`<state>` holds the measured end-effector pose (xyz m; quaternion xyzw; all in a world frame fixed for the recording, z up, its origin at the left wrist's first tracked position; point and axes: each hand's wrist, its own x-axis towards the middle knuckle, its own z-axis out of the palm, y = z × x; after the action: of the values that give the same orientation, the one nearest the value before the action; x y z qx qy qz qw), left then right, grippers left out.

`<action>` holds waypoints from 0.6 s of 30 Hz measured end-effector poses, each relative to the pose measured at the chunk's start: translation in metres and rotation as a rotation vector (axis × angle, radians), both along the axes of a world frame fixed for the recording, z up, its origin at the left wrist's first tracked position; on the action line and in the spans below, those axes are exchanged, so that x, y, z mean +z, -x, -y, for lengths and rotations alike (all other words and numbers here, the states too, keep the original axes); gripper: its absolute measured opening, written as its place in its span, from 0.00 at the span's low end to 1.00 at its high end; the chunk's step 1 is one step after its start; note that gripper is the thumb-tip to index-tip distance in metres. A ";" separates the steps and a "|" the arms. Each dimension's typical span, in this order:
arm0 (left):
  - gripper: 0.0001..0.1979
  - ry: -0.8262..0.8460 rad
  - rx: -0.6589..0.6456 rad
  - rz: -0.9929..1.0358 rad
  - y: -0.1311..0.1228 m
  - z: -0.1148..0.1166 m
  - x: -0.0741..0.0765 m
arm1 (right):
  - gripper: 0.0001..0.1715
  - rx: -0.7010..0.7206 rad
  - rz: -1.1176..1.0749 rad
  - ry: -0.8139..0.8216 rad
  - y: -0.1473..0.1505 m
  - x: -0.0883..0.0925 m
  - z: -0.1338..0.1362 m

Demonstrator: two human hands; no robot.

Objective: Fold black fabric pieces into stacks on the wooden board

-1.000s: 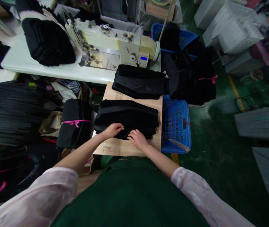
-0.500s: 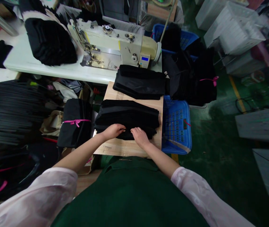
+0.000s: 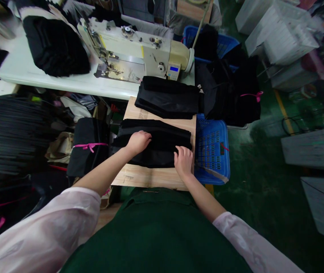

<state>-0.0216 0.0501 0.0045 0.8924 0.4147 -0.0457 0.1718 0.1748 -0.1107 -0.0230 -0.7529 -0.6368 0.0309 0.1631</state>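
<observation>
So the outfit is mostly a big dark green top layer (image 3: 156, 231), maybe an apron, plain and matte across the whole front. Near its upper edge there's a skinny light-coloured strip (image 3: 150, 191), too small to make out properly, plus some soft folds around it. Sleeves are a totally different vibe: the left sleeve (image 3: 51, 223) and right sleeve (image 3: 253, 239) are pale pinkish white, loose and puffy, kinda shiny and thin-looking, with faint greyish marks that could be a print or just creases. Both finish in neat cuffs around the elbows, so the forearms are bare, and so are the left hand (image 3: 139, 143) and right hand (image 3: 184, 161).
</observation>
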 end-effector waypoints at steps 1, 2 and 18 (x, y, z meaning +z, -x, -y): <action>0.09 -0.041 0.020 -0.034 -0.004 0.001 0.000 | 0.15 0.029 -0.019 -0.035 0.005 0.001 0.001; 0.09 -0.066 0.052 -0.065 -0.008 0.003 0.000 | 0.15 0.104 -0.048 -0.046 0.012 0.002 0.002; 0.16 0.707 0.099 0.510 0.044 0.036 -0.042 | 0.09 0.538 -0.438 0.321 0.040 -0.035 -0.012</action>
<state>-0.0652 0.0143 -0.0376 0.7406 0.3602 0.0452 0.5654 0.1353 -0.0986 -0.0580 -0.5503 -0.7488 0.3323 0.1616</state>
